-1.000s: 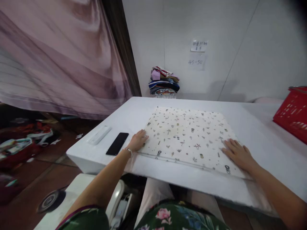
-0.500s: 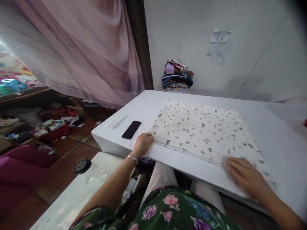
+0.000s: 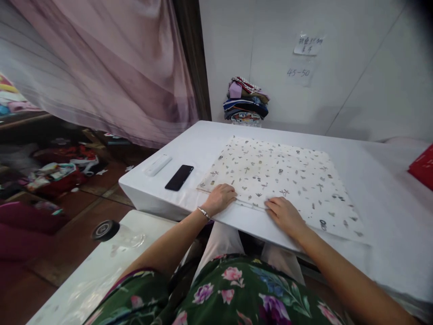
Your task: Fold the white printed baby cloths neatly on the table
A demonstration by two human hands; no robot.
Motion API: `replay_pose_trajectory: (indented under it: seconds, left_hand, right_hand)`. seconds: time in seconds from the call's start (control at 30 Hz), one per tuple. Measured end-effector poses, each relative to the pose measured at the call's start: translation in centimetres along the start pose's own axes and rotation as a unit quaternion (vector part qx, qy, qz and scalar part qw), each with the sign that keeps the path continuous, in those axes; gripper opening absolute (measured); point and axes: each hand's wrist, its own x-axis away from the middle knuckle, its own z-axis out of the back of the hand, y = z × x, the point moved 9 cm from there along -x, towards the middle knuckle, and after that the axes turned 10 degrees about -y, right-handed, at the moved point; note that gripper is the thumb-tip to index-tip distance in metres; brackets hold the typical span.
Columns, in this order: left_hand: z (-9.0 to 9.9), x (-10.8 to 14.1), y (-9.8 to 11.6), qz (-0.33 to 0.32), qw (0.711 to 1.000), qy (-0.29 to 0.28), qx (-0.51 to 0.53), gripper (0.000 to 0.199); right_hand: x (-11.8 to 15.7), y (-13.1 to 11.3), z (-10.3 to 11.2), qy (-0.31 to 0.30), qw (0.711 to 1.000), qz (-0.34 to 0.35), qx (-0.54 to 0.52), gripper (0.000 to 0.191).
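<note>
A white cloth [image 3: 270,174] printed with small palm trees and leaves lies flat and folded on the white table. My left hand [image 3: 220,198], with a bracelet at the wrist, is closed over its near edge, left of the middle. My right hand [image 3: 286,215] has its fingers together on that same edge, a short way to the right. Both thumbs are mostly hidden, and the cloth stays down on the table under both hands.
A black phone [image 3: 179,177] and a white oblong object [image 3: 158,165] lie left of the cloth. Stacked folded fabrics [image 3: 246,101] stand by the wall. Something red [image 3: 422,167] is at the right edge. A lower white surface [image 3: 101,266] with a black roll [image 3: 105,230] adjoins the left.
My right hand has slid left along the near edge, away from the cloth's right corner. My left hand has shifted right from the left corner. The hands are closer together.
</note>
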Motion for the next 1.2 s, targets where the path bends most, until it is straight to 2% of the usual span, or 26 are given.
replay_pose_trajectory:
  seconds: [0.13,0.33,0.43,0.7,1.0,1.2]
  left_hand:
    - [0.3,0.4,0.5,0.006,1.000,0.014,-0.022,0.025]
    - [-0.6,1.1,0.5,0.006,1.000,-0.014,-0.022,0.022]
    - [-0.3,1.8,-0.8,0.030,0.999,-0.009,-0.020,0.021]
    - [1.3,5.2,-6.7,0.171,0.984,0.031,-0.024,0.018]
    - [1.2,6.7,-7.6,0.169,0.985,0.035,0.013,0.021]
    - [2.6,8.2,-9.9,0.287,0.956,0.048,-0.033,0.017]
  right_hand:
    - [0.2,0.2,0.1,0.017,1.000,-0.012,-0.015,0.030]
    - [0.6,-0.2,-0.9,-0.004,1.000,0.002,0.007,0.028]
    - [0.8,-0.4,-0.9,0.016,1.000,0.013,0.008,0.030]
    - [1.4,-0.1,-1.5,0.052,0.997,0.048,0.023,0.032]
    - [1.6,-0.4,-1.5,0.053,0.997,0.052,0.011,0.029]
    - [1.6,-0.5,-1.4,0.053,0.997,0.049,0.002,0.028]
